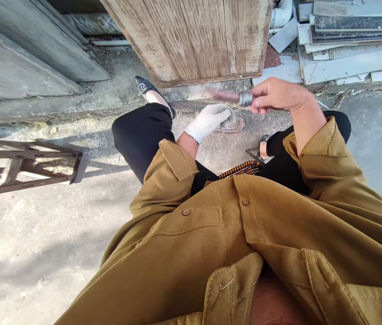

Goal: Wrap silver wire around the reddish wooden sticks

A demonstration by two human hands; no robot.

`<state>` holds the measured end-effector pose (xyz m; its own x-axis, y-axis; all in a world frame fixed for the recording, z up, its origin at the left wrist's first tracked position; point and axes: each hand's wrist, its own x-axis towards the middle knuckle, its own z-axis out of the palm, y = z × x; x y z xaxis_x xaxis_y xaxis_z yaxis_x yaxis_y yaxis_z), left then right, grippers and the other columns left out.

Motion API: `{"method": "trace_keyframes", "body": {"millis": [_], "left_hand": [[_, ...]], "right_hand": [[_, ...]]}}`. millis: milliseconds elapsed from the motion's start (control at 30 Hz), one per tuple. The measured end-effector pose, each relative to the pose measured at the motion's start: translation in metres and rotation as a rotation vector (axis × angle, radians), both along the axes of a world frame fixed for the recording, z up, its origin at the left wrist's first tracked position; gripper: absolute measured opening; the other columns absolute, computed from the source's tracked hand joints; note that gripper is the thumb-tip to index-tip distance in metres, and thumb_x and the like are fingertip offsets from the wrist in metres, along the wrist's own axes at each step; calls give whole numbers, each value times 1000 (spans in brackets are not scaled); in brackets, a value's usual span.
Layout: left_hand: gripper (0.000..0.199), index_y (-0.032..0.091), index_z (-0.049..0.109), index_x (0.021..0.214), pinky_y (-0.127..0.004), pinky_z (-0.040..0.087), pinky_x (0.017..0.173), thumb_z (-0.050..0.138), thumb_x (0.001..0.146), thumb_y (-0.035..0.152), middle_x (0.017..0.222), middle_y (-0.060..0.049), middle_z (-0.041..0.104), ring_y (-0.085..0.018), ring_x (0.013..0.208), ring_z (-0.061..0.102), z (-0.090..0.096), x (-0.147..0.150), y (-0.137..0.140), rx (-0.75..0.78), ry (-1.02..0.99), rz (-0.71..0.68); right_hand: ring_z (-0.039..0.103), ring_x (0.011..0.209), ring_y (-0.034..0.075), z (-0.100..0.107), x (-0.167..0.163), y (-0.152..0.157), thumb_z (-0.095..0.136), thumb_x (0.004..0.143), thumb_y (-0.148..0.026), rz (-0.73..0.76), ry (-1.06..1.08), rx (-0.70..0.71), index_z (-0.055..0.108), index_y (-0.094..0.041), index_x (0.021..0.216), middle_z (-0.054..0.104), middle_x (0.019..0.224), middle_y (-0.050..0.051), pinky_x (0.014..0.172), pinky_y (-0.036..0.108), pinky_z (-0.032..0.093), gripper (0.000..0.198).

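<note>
My left hand wears a white knitted glove. Its fingers are curled in, and what they hold, if anything, is hidden. In my bare right hand is a brown stick-like tool, blurred by motion, with silver-grey wire wound round it beside my fingertips. The tool points leftward, just above the gloved hand and apart from it. On the ground behind the glove lies a curved brown piece, partly covered by it.
A weathered wooden panel stands ahead, with grey boards to its left. Stacked white and dark planks lie at the right. A wooden stool lies at the left on the concrete. Between my legs is an orange-black striped thing.
</note>
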<state>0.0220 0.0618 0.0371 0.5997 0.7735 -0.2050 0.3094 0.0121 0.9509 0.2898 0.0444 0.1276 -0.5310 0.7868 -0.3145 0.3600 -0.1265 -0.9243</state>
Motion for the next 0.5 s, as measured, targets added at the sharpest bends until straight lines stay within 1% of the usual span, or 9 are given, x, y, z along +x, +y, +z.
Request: {"method": "trace_keyframes", "body": {"millis": [67, 133, 167, 233, 300, 367, 400, 433, 500], "left_hand": [[24, 16, 73, 84, -25, 50, 65, 66, 107, 17, 69, -2, 66, -13, 61, 59, 2, 5, -3, -46, -41, -4], [23, 16, 74, 84, -25, 49, 65, 68, 106, 13, 69, -2, 68, -12, 61, 61, 4, 7, -6, -64, -62, -30], [23, 15, 74, 84, -24, 48, 63, 69, 106, 12, 69, -2, 68, -12, 61, 60, 5, 7, -7, -67, -68, -49], [23, 15, 75, 84, -24, 44, 59, 70, 107, 15, 66, -1, 67, -11, 58, 58, 8, 5, -9, -80, -82, -102], [25, 15, 77, 85, -25, 40, 55, 76, 107, 27, 63, 0, 64, -11, 54, 54, 12, 1, -11, -97, -108, -171], [34, 16, 78, 86, -26, 37, 52, 83, 105, 43, 62, 0, 63, -11, 52, 50, 17, -4, -12, -105, -165, -220], [39, 16, 78, 86, -27, 36, 51, 85, 102, 51, 62, 0, 63, -11, 51, 49, 18, -7, -11, -99, -205, -227], [43, 17, 78, 86, -27, 35, 50, 85, 100, 57, 63, -1, 65, -10, 51, 48, 20, -10, -10, -88, -247, -218], [46, 19, 77, 84, -29, 32, 49, 82, 98, 63, 67, -3, 67, -10, 51, 44, 21, -16, -7, -44, -308, -132]], "right_hand": [[50, 69, 16, 11, 1, -5, 90, 89, -55, -168, 86, 47, 74, -26, 87, 70, 81, 3, 68, 34, 45, 33], [53, 76, 22, 15, 1, -7, 90, 85, -69, -350, 185, 96, 73, -32, 95, 68, 83, 3, 71, 38, 47, 41], [55, 81, 25, 13, 2, -6, 91, 83, -74, -404, 211, 113, 72, -35, 98, 68, 82, 3, 73, 40, 47, 46], [55, 89, 28, 3, 5, 1, 91, 80, -82, -470, 228, 141, 70, -37, 98, 64, 76, 4, 77, 42, 46, 53], [51, 94, 27, -11, 9, 13, 90, 80, -86, -474, 186, 151, 68, -36, 93, 58, 68, 3, 82, 43, 43, 57], [49, 101, 26, -21, 12, 23, 86, 91, -86, -328, 16, 133, 65, -33, 89, 51, 62, 2, 88, 41, 42, 56], [50, 104, 25, -23, 13, 26, 83, 99, -79, -265, -123, 131, 65, -31, 88, 50, 62, 2, 91, 40, 42, 52], [51, 106, 25, -22, 11, 28, 80, 108, -67, -240, -304, 140, 64, -29, 87, 50, 64, 3, 94, 40, 41, 47], [57, 106, 26, -14, 6, 25, 80, 112, -43, -267, -695, 176, 59, -25, 81, 54, 70, 4, 97, 40, 42, 42]]}}
